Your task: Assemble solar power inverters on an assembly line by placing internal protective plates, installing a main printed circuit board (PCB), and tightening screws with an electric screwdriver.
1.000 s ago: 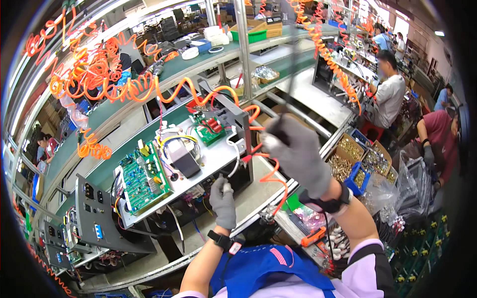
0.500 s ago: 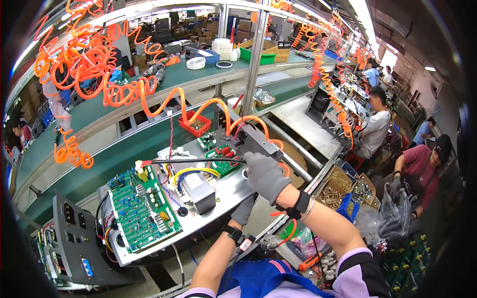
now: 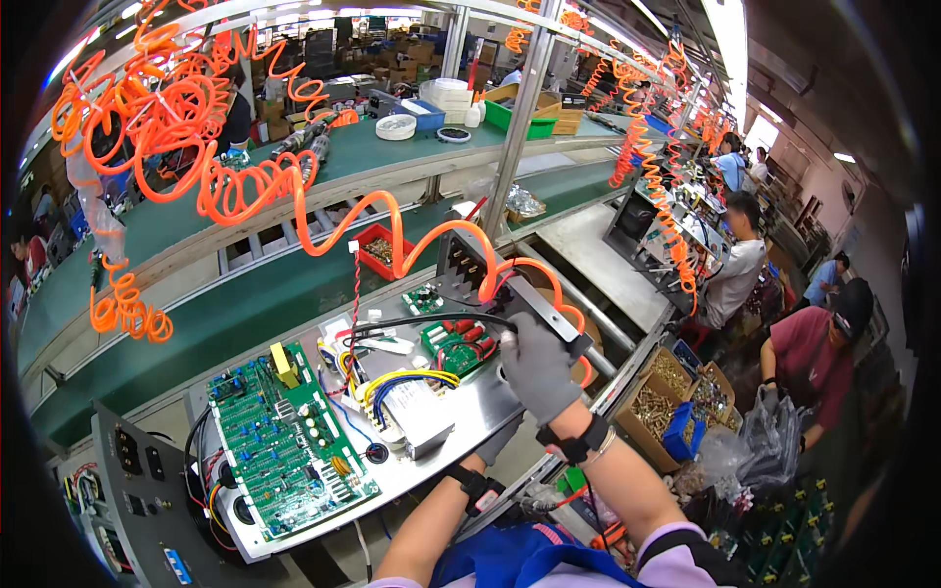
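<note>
I have my right hand (image 3: 537, 365), in a grey glove, out over the right end of a metal tray (image 3: 470, 416) that lies on the counter (image 3: 225, 314). Its fingers (image 3: 520, 338) are curled shut around the end of a dark metal panel (image 3: 490, 279), which stands tilted up at the tray's far right corner. An orange coiled hose (image 3: 431, 240) loops just behind and around that panel. My left hand (image 3: 498, 441), also gloved, sits lower, at the tray's near edge and partly under my right wrist; I cannot tell how far its fingers are open or whether they grip the edge. On the tray, a large green circuit board (image 3: 284, 441) fills the left part, a grey box with yellow and blue wires (image 3: 407, 402) lies in the middle, and a smaller green board with red parts (image 3: 456, 343) sits just left of my right hand. A black cable (image 3: 421, 321) runs across above the wires towards the panel. To the right, below the counter, bins of small metal parts (image 3: 676, 377) stand near a seated person (image 3: 818, 353).
</note>
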